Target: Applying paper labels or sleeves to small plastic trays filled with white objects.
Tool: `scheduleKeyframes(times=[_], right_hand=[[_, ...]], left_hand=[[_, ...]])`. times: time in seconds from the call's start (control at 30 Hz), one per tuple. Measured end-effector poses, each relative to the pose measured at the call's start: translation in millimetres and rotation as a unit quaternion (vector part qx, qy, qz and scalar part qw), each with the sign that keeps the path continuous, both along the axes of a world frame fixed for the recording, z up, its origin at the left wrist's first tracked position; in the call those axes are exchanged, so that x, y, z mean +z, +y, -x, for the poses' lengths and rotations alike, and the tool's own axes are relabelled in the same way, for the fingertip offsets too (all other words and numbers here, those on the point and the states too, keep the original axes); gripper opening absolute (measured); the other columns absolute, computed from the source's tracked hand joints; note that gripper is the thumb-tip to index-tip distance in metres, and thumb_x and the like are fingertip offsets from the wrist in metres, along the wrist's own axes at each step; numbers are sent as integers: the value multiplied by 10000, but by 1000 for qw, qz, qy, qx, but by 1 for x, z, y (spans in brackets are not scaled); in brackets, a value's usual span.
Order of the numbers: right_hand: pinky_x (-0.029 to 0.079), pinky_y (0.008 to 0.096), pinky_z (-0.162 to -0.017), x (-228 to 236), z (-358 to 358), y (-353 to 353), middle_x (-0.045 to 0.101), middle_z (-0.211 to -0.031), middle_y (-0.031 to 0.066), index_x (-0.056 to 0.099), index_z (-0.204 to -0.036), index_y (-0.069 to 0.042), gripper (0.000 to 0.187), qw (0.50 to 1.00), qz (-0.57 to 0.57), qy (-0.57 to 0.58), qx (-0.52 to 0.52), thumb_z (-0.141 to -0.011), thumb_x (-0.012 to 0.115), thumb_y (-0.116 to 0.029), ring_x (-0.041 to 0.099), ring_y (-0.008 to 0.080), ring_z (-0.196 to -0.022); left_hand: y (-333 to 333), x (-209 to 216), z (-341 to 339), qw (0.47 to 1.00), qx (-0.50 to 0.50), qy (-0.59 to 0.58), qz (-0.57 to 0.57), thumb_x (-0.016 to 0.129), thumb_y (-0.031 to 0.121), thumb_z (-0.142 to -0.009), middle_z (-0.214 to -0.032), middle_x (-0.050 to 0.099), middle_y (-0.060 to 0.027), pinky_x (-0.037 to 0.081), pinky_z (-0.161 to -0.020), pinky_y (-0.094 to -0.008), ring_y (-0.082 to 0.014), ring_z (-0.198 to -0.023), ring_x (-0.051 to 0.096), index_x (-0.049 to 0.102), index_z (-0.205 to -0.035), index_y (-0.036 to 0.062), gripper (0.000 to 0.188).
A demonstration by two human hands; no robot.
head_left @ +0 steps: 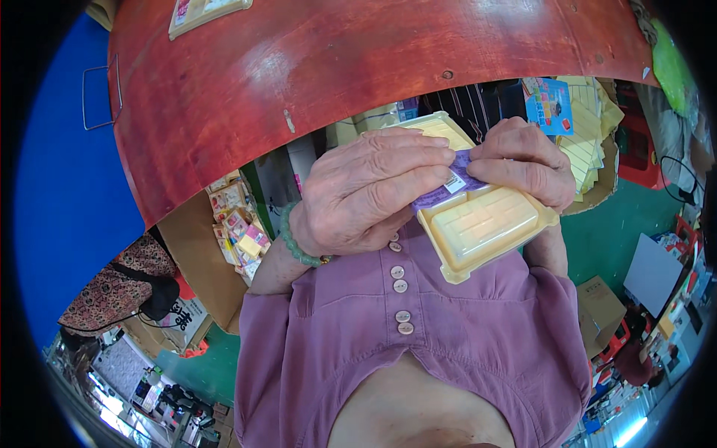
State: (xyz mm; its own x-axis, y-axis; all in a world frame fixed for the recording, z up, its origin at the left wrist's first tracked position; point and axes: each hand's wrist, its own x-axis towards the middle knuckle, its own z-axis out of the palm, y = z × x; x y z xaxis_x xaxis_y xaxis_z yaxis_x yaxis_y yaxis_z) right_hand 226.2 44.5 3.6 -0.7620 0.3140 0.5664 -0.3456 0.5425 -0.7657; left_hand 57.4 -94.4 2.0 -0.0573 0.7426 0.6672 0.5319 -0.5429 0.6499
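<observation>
Left hand [377,179], right hand [529,163] both hold yellow tray [485,224] at purple band [471,180]. Best smooth evenly, keep band square.

Counter [358,60]: red, glossy, scuffed. Pale yellow tray [209,19] on far left part, partly out of view.

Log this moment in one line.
yellow tray: purple band across middle | left hand: on band | right hand: on band, tray edge
</observation>
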Motion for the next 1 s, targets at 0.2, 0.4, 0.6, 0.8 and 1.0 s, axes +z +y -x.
scheduleKeyframes(times=[0.2, 0.4, 0.6, 0.8, 1.0], right_hand=[[445, 314, -608, 2, 2, -3, 613, -802, 104, 704, -868, 15, 267, 999, 35, -15, 20, -670, 721, -163, 573, 202, -683], [446, 298, -591, -1, 6, 4, 616, -804, 96, 703, -883, 0, 295, 999, 6, -19, 46, -665, 724, -198, 580, 192, -680], [428, 345, -606, 3, 7, -6, 602, -804, 134, 672, -872, 37, 313, 996, 25, -59, 62, -737, 681, -245, 558, 238, -675], [451, 325, -595, -13, 1, -14, 628, -801, 147, 584, -831, 15, 263, 997, 63, -44, -14, -681, 758, -114, 574, 236, -669], [452, 326, -644, -3, 8, -20, 620, -827, 161, 583, -839, 10, 252, 997, 57, -56, 12, -704, 741, -134, 569, 227, -711]], left_hand=[[-2, -4, 2, 1000, 7, 10, -9, 760, 52, -709, -956, 670, -243, 545, -813, -428, -339, -906, 680, 617, -998, -61, 342], [-1, -9, 3, 1000, -18, 4, 5, 779, 86, -695, -957, 669, -214, 549, -788, -416, -325, -899, 677, 610, -1019, -52, 391], [-4, -13, 0, 1000, -5, -7, 19, 778, 122, -693, -927, 659, -182, 550, -718, -396, -312, -837, 672, 639, -985, -39, 362], [-7, -19, -10, 998, 35, -48, -14, 730, 67, -665, -910, 649, -142, 538, -679, -390, -314, -788, 657, 656, -925, -14, 281], [-21, -11, -12, 993, 49, -102, -19, 707, 15, -635, -963, 632, -92, 516, -699, -377, -295, -853, 618, 667, -947, 22, 315]])
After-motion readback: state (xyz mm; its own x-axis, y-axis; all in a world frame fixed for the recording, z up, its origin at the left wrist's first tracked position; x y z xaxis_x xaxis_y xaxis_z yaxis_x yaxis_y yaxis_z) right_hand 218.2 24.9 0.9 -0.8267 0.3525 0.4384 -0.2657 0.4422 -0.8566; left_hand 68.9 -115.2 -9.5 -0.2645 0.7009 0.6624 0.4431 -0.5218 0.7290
